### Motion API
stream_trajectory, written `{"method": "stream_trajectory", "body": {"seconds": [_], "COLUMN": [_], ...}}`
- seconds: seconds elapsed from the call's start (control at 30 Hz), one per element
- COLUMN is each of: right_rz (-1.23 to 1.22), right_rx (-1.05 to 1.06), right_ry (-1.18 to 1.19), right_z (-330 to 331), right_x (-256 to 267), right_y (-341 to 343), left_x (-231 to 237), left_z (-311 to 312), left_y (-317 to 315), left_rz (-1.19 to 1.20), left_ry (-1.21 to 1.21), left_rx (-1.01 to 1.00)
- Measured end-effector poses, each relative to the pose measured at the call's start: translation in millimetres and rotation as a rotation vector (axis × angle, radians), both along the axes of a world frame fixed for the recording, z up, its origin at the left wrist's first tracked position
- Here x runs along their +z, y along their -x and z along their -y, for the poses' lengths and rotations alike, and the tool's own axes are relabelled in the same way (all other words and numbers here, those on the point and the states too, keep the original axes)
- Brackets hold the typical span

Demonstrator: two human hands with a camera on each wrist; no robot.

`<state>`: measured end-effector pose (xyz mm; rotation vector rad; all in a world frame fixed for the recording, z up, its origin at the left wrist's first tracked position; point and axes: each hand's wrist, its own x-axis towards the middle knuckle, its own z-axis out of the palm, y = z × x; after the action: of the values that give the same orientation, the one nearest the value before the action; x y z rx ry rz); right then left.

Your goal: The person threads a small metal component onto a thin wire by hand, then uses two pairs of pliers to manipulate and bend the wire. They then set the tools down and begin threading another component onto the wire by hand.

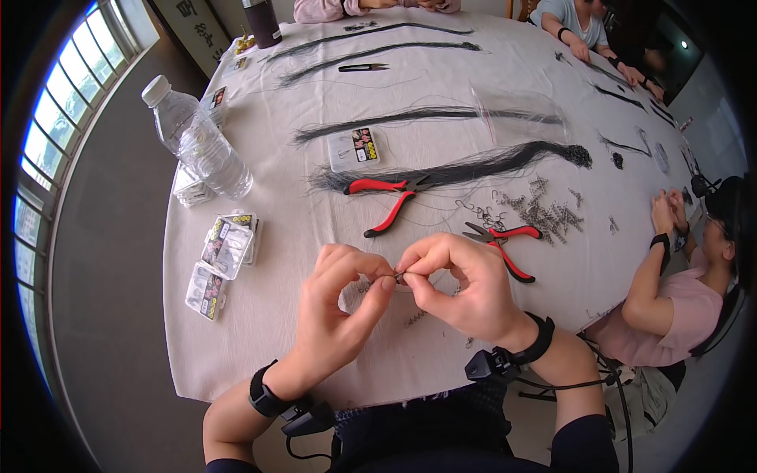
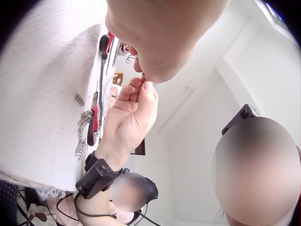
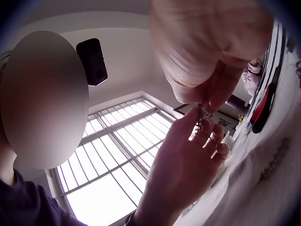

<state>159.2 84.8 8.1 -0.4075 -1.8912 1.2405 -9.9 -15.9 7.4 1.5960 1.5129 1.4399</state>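
In front of the chest, my left hand (image 1: 335, 296) and right hand (image 1: 469, 288) meet fingertip to fingertip. Between them they pinch a small coiled wire spring (image 3: 198, 126), mostly covered by the fingers. Its coils hang below the left thumb in the right wrist view. Curved hook-like wires (image 2: 130, 59) show beside the left fingers in the left wrist view. Just beyond the right hand lie red-handled pliers (image 1: 512, 248), spread, and a pile of metal springs (image 1: 548, 213). Several fishing hooks (image 1: 481, 213) are scattered beside the pile.
Farther pliers (image 1: 386, 201) lie across a dark wire bundle (image 1: 505, 162), with a clear plastic box (image 1: 353, 151) behind. More boxes (image 1: 229, 246) and a water bottle (image 1: 201, 142) stand left. Snips (image 1: 364, 68) lie farther back. Other people sit round the cloth-covered table (image 1: 260, 331).
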Motion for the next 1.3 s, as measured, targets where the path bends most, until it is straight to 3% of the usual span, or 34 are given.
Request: {"method": "stream_trajectory", "body": {"seconds": [0.33, 0.63, 0.73, 0.8, 1.0, 1.17, 1.23, 1.3], "right_rz": [-0.041, -0.043, -0.035, -0.068, -0.048, -0.074, -0.084, -0.063], "right_rx": [0.0, 0.011, 0.044, 0.138, 0.228, 0.191, 0.173, 0.088], "right_ry": [-0.097, -0.178, -0.114, 0.118, 0.294, 0.284, 0.265, 0.129], "right_z": [-1.7, 0.2, -1.4, -2.1, -5.5, -4.0, -2.6, -1.4], "right_x": [-2.7, 1.7, -1.2, -2.7, -2.0, 0.4, -0.6, -2.8], "right_y": [2.2, 1.8, 0.6, 0.6, -3.9, -2.2, -1.0, 0.4], "left_x": [0.8, 0.6, -1.4, -1.9, -3.6, -1.8, 0.3, 1.6], "left_z": [-2.4, -2.4, -2.0, -1.7, -1.7, 0.0, -1.0, -0.9], "left_y": [-1.4, 0.3, 0.1, 0.0, 1.1, 5.5, 1.8, 1.4], "left_rz": [-0.121, -0.122, -0.023, 0.021, 0.114, 0.099, 0.098, 0.048], "left_ry": [-0.113, -0.144, -0.101, -0.081, -0.046, -0.023, -0.024, -0.034], "left_rx": [0.123, 0.091, 0.054, 0.031, -0.013, -0.076, 0.011, 0.021]}}
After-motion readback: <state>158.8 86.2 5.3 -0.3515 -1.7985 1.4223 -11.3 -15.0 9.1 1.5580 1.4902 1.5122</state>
